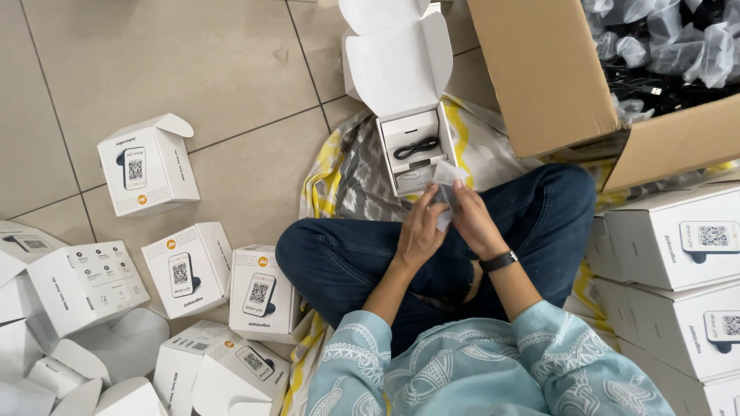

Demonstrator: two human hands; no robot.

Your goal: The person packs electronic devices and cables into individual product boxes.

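I sit cross-legged on a patterned cloth (339, 173). My left hand (422, 231) and my right hand (472, 222) meet in front of me, both gripping a small clear plastic bag (445, 185) with a dark item inside. Just beyond my hands lies an open white box (401, 77) with its lid flaps up; a coiled black cable (416, 146) rests in its inner tray. A black watch (499, 261) is on my right wrist.
Several white product boxes (148, 166) lie scattered on the tiled floor at the left, some opened. More white boxes are stacked at the right (671, 239). A large cardboard carton (555, 77) of bagged black cables stands at the top right.
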